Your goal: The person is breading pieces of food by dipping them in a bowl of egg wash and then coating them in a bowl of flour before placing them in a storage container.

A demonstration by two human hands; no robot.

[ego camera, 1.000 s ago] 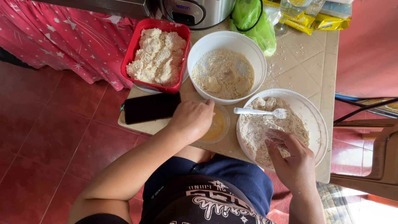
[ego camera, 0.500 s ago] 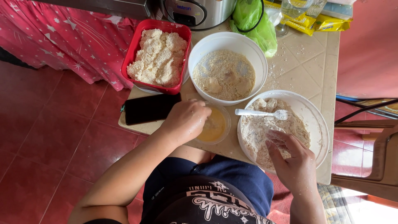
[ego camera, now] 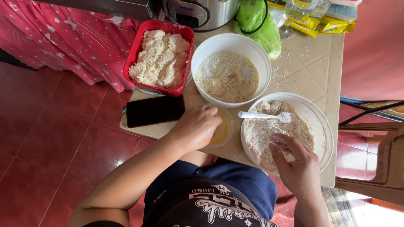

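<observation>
The left hand (ego camera: 197, 127) dips from the near left into a small clear bowl of yellow egg wash (ego camera: 221, 131), its fingers curled together inside and hiding whatever they may hold, so I cannot tell if they grip a piece. That bowl sits on the tiled worktop (ego camera: 309, 69) between the hands, touching or just beside the big white bowl of flour (ego camera: 317, 122) to its right. The right hand (ego camera: 294, 162) rests over the near part of the flour, fingers loosely bent and dusted white, pressing into the flour with nothing clearly clamped. A white plastic spoon (ego camera: 265, 115) lies across the flour, long axis left to right, just beyond the right hand. Farther off stand a white bowl of crumbs (ego camera: 229, 75) and a red tray of breaded pieces (ego camera: 160, 59); a black phone (ego camera: 153, 110) lies left.
</observation>
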